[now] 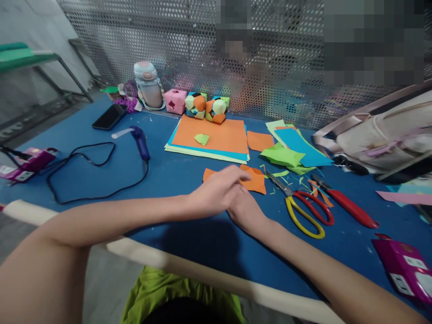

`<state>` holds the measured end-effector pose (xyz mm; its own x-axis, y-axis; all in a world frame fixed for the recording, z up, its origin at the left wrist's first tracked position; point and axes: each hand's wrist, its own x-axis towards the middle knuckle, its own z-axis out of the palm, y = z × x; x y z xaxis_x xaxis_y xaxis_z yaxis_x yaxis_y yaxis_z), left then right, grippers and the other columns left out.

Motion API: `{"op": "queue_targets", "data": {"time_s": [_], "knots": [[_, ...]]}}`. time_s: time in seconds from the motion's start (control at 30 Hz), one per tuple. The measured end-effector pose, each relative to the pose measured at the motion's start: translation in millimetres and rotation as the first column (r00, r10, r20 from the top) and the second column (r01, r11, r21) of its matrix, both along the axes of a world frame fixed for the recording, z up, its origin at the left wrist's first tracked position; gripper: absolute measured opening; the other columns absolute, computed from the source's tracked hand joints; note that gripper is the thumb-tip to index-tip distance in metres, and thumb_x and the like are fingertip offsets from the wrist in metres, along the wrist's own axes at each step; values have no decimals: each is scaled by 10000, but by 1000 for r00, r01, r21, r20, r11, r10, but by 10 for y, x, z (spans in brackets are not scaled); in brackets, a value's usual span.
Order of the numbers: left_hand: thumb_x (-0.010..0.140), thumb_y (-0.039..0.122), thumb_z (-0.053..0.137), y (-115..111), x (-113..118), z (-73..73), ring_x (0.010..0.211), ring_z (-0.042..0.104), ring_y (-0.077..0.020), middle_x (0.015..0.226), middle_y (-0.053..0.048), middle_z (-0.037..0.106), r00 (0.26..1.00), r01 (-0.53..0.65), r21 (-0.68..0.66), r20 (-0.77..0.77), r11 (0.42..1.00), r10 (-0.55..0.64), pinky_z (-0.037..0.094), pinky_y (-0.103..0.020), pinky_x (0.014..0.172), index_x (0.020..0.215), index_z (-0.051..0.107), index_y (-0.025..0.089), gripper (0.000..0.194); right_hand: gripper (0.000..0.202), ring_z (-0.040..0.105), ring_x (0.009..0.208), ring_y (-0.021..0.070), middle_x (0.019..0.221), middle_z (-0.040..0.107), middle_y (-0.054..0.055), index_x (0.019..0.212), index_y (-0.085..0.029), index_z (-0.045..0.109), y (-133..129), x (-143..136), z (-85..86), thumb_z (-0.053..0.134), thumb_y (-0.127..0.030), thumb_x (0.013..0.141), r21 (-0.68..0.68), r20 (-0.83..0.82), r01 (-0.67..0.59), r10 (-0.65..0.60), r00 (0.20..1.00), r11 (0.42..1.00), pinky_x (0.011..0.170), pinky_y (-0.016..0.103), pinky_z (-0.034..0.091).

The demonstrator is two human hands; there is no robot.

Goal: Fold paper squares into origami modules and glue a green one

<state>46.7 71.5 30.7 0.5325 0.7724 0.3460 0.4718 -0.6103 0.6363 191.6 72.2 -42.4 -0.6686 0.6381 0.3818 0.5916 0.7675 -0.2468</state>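
Left hand [216, 191] over right hand [248, 211] at orange paper [258, 181], fingers overlapping, can't tell if pinching; scissors [289, 192], scraps [281, 173] crowding right.

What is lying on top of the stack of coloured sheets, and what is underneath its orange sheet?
A small green paper piece lies on the orange sheet. Below, blue and pale green edges stick out; anything fully covered cannot be seen.

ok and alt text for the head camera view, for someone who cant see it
Left hand and right hand meet by cut orange paper on a blue table. Scissors lie rightward, a glue gun leftward; behind are stacked coloured sheets and folded paper shapes.
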Motion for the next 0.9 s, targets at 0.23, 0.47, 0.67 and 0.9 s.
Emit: {"op": "queue_targets", "data": {"time_s": [0.23,0.47,0.67,0.9], "knots": [[894,136,357,157,-536,-539,835,520,-165,862,-86,586,967,30,124,-256,992,2,457,-301,778,840,580,121,230,245,580,1052,252,1153,634,145,1050,-118,615,-35,20,22,423,-113,898,159,27,29,-34,999,987,835,389,481],[913,134,334,115,-580,-496,907,503,-195,1171,-158,555,876,179,232,-480,956,-48,431,-343,830,1066,593,113,301,282,636,928,243,1079,657,174,1089,-70,581,-14,-4,80,387,-74,885,288,110,101,-138,984,952,756,344,507],[926,266,359,216,-434,-506,890,520,-226,992,-165,583,837,161,254,-548,954,5,451,-377,808,961,606,84,309,317,653,570,237,831,679,164,1113,-60,551,130,-324,442,420,-18,828,102,421,284,-300,856,953,469,309,459],[915,311,399,259,-436,-545,857,544,-230,897,-128,593,831,168,259,-556,951,4,479,-392,768,821,590,105,297,267,618,949,240,1022,640,145,1074,-123,538,226,-116,249,387,-62,862,-10,157,159,-155,975,987,753,356,525]]}}
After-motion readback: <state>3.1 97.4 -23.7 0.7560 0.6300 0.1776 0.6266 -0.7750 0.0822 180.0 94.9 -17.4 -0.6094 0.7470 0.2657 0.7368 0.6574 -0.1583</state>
